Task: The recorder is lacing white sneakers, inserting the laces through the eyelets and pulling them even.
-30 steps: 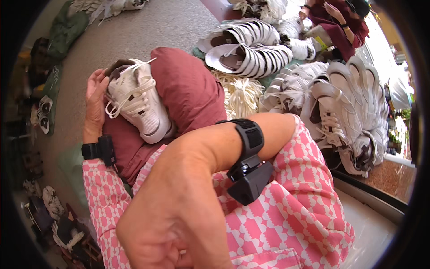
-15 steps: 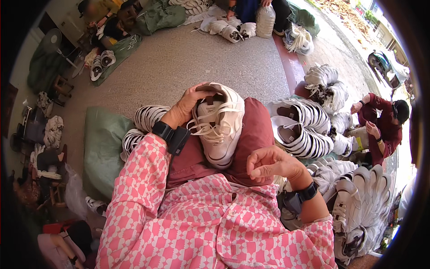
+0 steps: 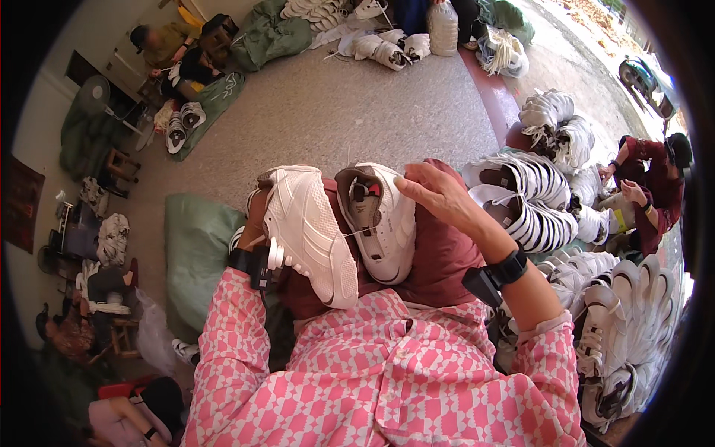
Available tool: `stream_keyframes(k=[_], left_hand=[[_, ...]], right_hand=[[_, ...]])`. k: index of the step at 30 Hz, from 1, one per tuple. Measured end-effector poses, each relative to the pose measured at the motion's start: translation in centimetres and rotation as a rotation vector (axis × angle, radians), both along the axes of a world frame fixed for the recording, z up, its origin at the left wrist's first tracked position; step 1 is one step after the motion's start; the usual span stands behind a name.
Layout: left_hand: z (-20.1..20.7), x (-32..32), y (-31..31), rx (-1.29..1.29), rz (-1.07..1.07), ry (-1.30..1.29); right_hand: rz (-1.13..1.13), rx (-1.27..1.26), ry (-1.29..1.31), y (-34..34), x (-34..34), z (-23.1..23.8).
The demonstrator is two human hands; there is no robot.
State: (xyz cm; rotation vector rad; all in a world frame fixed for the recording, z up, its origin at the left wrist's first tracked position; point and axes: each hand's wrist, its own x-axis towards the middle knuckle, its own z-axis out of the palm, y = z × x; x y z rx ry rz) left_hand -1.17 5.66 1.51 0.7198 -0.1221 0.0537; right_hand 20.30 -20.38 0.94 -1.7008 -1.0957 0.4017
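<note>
Two white sneakers rested on the person's lap, on dark red cloth over the knees, in the single head view looking down; the left sneaker [image 3: 313, 235] lay sole-side toward the camera, its toe pointing near, and the right sneaker [image 3: 380, 220] lay just beside it, touching it, its opening facing up so the insole showed. The left hand [image 3: 257, 216] was mostly hidden behind the left sneaker, so whether its fingers were wrapped round the shoe could not be told; a black wristband sat at that wrist. The right hand [image 3: 443, 197] lay with fingers loosely spread, fingertips pressed on the far right edge of the right sneaker, steadying it rather than pinching it. Pink patterned sleeves filled the near part of the picture. To the right, stacked rows of white sneakers [image 3: 532, 201] lay on the grey floor [image 3: 350, 112]; further right another person in dark red [image 3: 652, 186] sat working; a green cushion [image 3: 197, 249] lay to the left. Judging from this, both shoes sat loosely on sloping knees; a shift of the legs could tip one off, since only fingertips held the right one.
</note>
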Motion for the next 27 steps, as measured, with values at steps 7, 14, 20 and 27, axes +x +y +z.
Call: stream_keyframes(k=[7, 14, 20, 27], left_hand=[[3.8, -2.5, -4.1, 0.418, 0.288, 0.151], [7.6, -8.1, -3.8, 0.630, 0.485, 0.137], [5.2, -10.7, 0.6, 0.360, 0.885, 0.277], [6.7, -8.9, -1.9, 0.572, 0.906, 0.319]], right_hand=[[-0.049, -0.351, -0.366, 4.0, -3.0, 1.7], [-0.298, 0.337, 0.987, -0.6, 0.4, 3.1], [-0.240, 1.018, 1.516, -5.7, 7.4, -0.1], [1.049, 0.565, 1.221, -10.4, 9.3, 0.9]])
